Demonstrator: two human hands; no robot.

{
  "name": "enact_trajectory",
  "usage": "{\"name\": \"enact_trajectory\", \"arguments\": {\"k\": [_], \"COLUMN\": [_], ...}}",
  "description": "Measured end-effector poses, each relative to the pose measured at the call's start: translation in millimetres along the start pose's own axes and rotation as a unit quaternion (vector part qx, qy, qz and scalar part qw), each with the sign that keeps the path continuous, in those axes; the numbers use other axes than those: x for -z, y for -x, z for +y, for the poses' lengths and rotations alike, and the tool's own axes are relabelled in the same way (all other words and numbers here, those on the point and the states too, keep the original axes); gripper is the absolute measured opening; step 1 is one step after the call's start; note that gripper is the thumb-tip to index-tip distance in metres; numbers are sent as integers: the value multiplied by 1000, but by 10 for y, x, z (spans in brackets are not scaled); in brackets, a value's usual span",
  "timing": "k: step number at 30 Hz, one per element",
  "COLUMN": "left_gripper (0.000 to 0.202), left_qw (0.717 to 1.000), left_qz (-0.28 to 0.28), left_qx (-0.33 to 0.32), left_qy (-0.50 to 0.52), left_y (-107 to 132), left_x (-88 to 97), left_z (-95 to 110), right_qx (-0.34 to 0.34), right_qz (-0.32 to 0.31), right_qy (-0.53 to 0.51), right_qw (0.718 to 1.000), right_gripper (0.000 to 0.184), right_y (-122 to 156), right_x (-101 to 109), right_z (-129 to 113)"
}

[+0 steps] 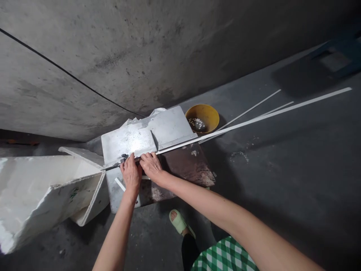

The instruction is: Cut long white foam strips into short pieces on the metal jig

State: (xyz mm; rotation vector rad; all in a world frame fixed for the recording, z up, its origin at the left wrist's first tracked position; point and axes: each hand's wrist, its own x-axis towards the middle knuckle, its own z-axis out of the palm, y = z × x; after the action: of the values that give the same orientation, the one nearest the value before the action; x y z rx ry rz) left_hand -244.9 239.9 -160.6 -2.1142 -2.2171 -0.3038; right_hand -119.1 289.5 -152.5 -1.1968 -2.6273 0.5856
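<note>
Both hands work side by side at the front edge of a metal-topped saw table [172,122]. My left hand [132,175] is closed, its fingers bent over a small dark fitting; what they grip is hidden. Just to its right, my right hand [152,166] is closed on the near end of a long white strip [254,119]. That strip runs along a straight metal guide [177,142] and reaches far out over the floor to the right. A thin dark upright plate [154,140] stands on the metal top above my right hand.
A yellow bowl [213,117] with small white pieces stands behind the table's right end. Thinner strips [254,107] lean out near it. Large white boards [73,192] stand at left. A black cable [67,72] crosses the wall. A green slipper [178,222] is below.
</note>
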Motion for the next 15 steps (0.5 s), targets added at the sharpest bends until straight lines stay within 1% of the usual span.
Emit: {"name": "enact_trajectory", "arguments": {"k": [3, 5, 6, 8, 11, 12, 13, 15], "left_gripper": [46, 39, 36, 36, 38, 37, 37, 37], "left_qw": [999, 998, 998, 998, 998, 998, 998, 997], "left_qz": [-39, -47, -48, -53, -46, -43, -40, -38], "left_qx": [21, 28, 26, 14, 14, 15, 15, 15], "left_qy": [-1, -18, -27, -39, -48, -52, -56, -61], "left_y": [-147, -180, -185, -184, -175, -172, -170, -175], "left_x": [-55, -59, -54, -40, -24, -24, -26, -33], "left_z": [3, 10, 13, 24, 49, 56, 62, 65], "right_qx": [-18, -18, -17, -21, -43, -44, -33, 10], "right_qz": [-9, 4, 20, 72, 172, 188, 190, 186], "right_qy": [-10, -23, -30, -38, -14, -1, 8, 17], "right_qw": [1000, 1000, 999, 996, 984, 981, 981, 982], "right_gripper": [17, 18, 18, 18, 15, 14, 12, 15], "right_y": [-25, 6, 50, 205, 532, 633, 715, 806], "right_x": [32, 65, 92, 170, 305, 340, 363, 373], "right_z": [-48, 8, 76, 300, 812, 996, 1169, 1448]}}
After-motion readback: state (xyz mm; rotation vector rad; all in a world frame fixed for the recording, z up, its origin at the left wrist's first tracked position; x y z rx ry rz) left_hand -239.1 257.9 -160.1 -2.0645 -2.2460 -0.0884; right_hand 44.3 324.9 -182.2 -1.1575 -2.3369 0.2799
